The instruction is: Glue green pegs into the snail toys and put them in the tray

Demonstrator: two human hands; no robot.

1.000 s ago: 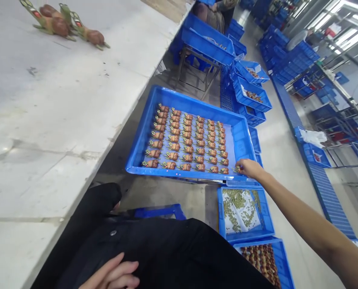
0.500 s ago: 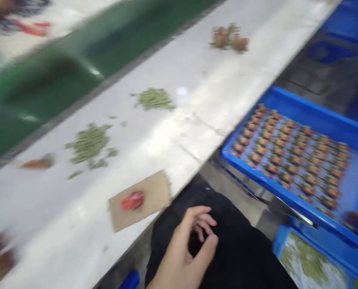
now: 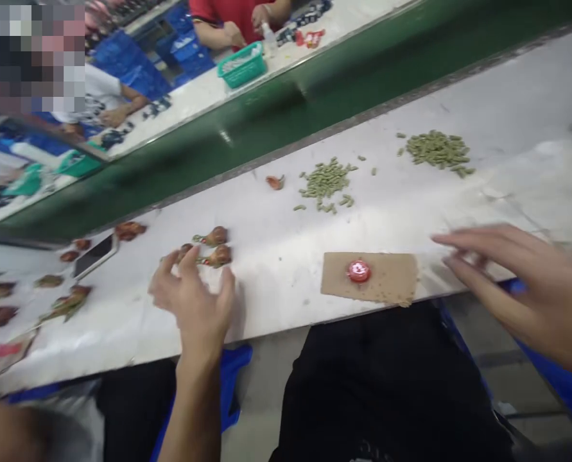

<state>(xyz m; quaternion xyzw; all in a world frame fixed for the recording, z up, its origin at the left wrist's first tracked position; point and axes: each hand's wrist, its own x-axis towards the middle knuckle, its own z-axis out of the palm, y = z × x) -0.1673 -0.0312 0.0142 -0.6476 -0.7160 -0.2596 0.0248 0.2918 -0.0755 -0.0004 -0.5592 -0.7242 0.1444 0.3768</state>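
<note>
My left hand (image 3: 194, 292) reaches over the white table with its fingers spread. Just beyond its fingertips lie small brown bulb-shaped pieces with green ends (image 3: 218, 256); the hand partly covers one of them. To the right, my right hand (image 3: 511, 276) hovers above the table's front edge, fingers stretched out and nothing visible in them. Between the hands, a brown cardboard piece (image 3: 391, 277) lies at the near edge, bearing a round, shiny red object (image 3: 359, 271).
Two piles of small green pellets (image 3: 327, 181) (image 3: 437, 151) and an orange-brown piece (image 3: 275, 183) lie farther back. At left are a phone (image 3: 95, 255) and more brown pieces (image 3: 69, 300). Beyond a green divider (image 3: 266, 112), people work beside a teal basket (image 3: 242, 66). Another person sits at my left.
The view has swung left, so the blue tray of brown pieces has left the picture. My left hand has moved from above my lap to the pieces on the table. My right hand now shows.
</note>
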